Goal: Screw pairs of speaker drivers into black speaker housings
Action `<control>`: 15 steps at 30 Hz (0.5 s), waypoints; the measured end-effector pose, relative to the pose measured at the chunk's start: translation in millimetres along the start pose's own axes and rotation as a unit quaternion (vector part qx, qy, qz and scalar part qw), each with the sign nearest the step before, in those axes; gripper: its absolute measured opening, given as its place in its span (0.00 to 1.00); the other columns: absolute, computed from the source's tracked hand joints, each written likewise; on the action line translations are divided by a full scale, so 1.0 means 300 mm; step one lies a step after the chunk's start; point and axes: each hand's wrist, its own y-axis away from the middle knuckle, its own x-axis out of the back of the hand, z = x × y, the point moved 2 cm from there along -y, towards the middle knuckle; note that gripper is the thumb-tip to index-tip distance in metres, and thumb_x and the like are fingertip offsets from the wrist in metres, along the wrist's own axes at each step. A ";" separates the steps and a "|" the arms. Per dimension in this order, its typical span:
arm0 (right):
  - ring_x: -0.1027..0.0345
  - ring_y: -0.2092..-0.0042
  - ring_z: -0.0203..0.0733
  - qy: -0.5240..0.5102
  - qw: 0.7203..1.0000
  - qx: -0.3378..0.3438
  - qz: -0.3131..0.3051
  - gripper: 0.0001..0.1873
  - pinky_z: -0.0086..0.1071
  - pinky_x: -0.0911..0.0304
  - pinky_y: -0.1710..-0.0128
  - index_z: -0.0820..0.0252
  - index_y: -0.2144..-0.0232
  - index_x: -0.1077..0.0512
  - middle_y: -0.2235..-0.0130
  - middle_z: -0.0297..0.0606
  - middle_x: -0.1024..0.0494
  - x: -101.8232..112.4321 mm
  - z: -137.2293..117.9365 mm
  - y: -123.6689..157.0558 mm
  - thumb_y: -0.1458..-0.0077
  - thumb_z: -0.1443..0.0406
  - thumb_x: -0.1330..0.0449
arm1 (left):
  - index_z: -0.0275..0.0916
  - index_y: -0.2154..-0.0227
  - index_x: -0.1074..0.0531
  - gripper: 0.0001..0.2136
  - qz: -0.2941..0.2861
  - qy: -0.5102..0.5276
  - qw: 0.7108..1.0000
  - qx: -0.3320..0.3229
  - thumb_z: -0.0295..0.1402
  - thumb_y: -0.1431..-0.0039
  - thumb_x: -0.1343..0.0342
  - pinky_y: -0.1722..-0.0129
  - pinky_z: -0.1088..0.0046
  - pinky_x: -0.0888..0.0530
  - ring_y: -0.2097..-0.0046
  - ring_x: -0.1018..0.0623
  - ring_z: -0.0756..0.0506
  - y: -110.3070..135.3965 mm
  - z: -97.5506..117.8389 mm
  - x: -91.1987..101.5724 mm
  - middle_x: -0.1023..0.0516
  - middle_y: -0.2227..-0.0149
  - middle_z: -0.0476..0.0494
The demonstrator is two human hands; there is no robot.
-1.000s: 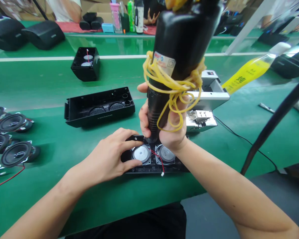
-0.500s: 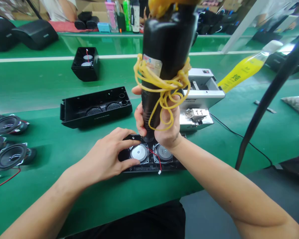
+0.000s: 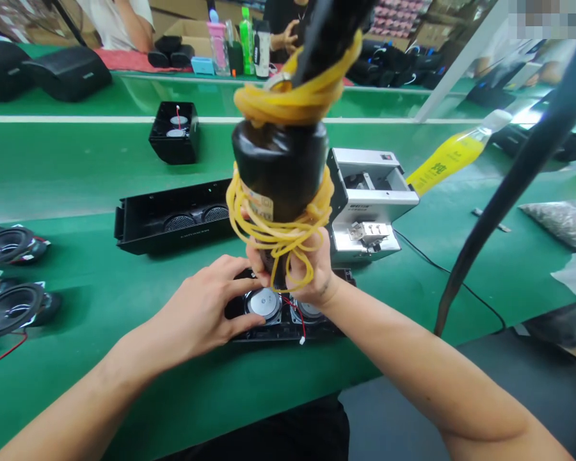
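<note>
My right hand is wrapped round an upright black electric screwdriver, which has yellow rubber bands looped about it. Its tip is hidden behind my hand, over a black speaker housing lying on the green bench. Two round silver-backed speaker drivers sit in that housing, a left one and a right one partly covered by my hand. A red wire with a white plug hangs between them. My left hand grips the housing's left end, thumb and fingers at the left driver.
Behind lies another open black housing with round grilles. A silver screw feeder stands at right, near a yellow drink bottle. Loose speaker drivers lie at left. A black pole slants across the right side. Other people sit opposite.
The screwdriver's top has swung toward me and left in the view, and my right hand sits slightly lower. My left hand keeps its hold. The whole view has shifted a little.
</note>
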 end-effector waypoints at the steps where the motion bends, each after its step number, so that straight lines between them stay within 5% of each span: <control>1: 0.35 0.74 0.41 0.006 1.000 0.000 0.004 0.14 0.33 0.39 0.77 0.51 0.56 0.30 0.71 0.32 0.28 -0.002 -0.006 -0.001 0.32 0.50 0.40 | 0.52 0.44 0.24 0.17 0.004 0.002 1.000 0.000 0.47 0.33 0.37 0.51 0.51 0.20 0.48 0.22 0.35 0.003 -0.002 -0.004 0.22 0.45 0.42; 5: 0.34 0.77 0.39 0.012 1.000 0.007 0.012 0.18 0.32 0.37 0.79 0.53 0.56 0.31 0.70 0.31 0.27 -0.003 -0.094 -0.024 0.33 0.46 0.39 | 0.54 0.44 0.24 0.17 0.012 0.005 1.000 0.003 0.47 0.33 0.36 0.47 0.52 0.20 0.42 0.24 0.35 0.018 -0.018 -0.030 0.24 0.40 0.45; 9: 0.37 0.81 0.38 0.040 0.989 0.053 0.134 0.24 0.31 0.39 0.85 0.49 0.53 0.26 0.73 0.28 0.26 0.058 -0.296 -0.044 0.39 0.41 0.31 | 0.53 0.42 0.24 0.18 0.012 0.012 1.000 0.023 0.48 0.31 0.38 0.44 0.51 0.20 0.39 0.25 0.34 0.027 -0.030 -0.053 0.26 0.36 0.44; 11: 0.39 0.82 0.38 0.115 0.966 0.124 0.195 0.25 0.30 0.40 0.85 0.49 0.47 0.24 0.74 0.28 0.27 0.120 -0.400 -0.038 0.37 0.43 0.33 | 0.54 0.40 0.25 0.18 0.011 0.017 0.999 0.028 0.47 0.30 0.40 0.43 0.51 0.20 0.38 0.25 0.35 0.032 -0.029 -0.058 0.27 0.36 0.44; 15: 0.44 0.83 0.36 0.247 0.885 0.258 0.297 0.22 0.28 0.47 0.87 0.56 0.52 0.21 0.76 0.29 0.32 0.259 -0.502 -0.012 0.35 0.47 0.41 | 0.54 0.40 0.26 0.17 0.016 0.022 0.999 0.032 0.46 0.28 0.43 0.43 0.51 0.20 0.38 0.26 0.35 0.034 -0.019 -0.061 0.28 0.35 0.44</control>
